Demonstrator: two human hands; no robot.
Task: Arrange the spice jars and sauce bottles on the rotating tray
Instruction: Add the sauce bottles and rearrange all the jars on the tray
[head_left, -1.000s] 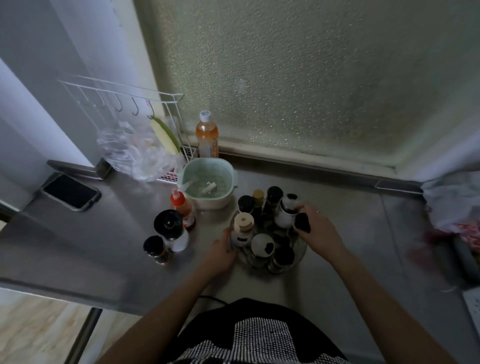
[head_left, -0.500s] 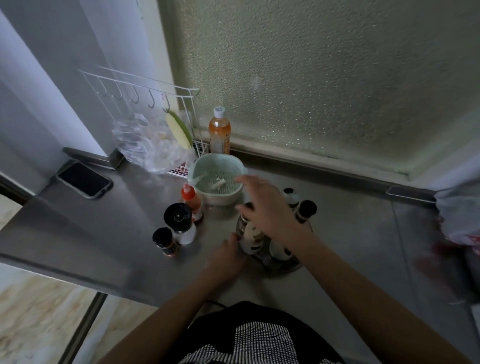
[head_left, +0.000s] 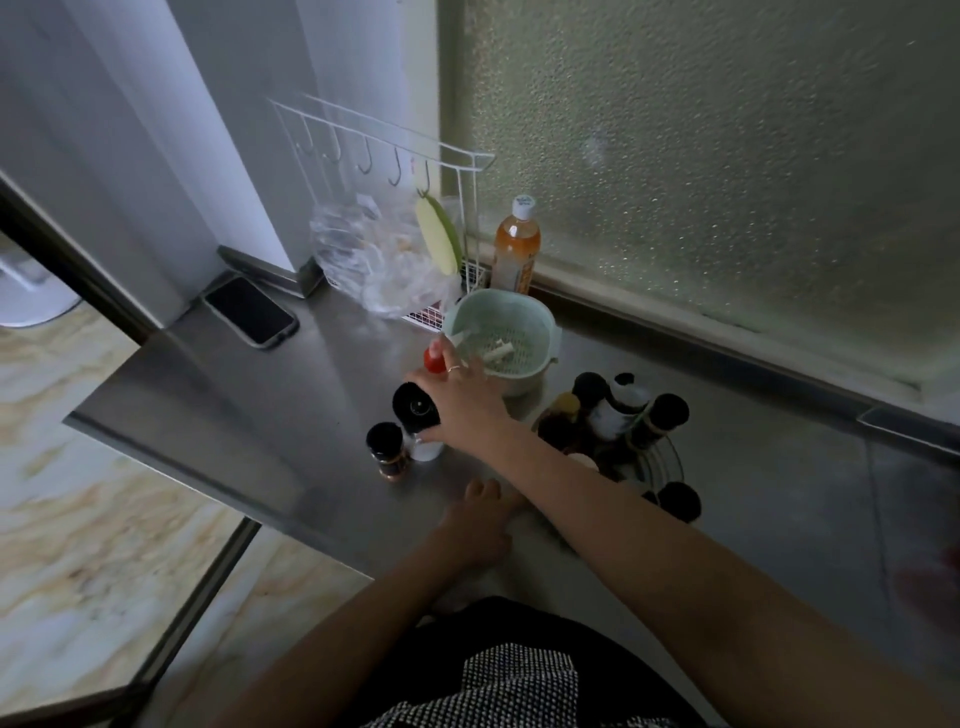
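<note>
Steel bench (head_left: 270, 395) | round wire rotating tray (head_left: 670, 460) mostly loaded | three left: red-capped sauce bottle (head_left: 434, 360), black-lidded white jar (head_left: 418, 415), small dark spice jar (head_left: 387, 449) | right hand (head_left: 460, 402) fingers closing round red-capped bottle, grip unconfirmed | left hand (head_left: 480, 519) flat, released

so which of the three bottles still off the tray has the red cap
The small bottle with the red cap, farthest back beside the green strainer bowl, under the right hand. The other two wear black caps.

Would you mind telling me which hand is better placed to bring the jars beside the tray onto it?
The right hand. It is already stretched across to the black-capped jar and the red-capped bottle left of the tray. The left hand rests low on the counter by the tray's near edge.
</note>
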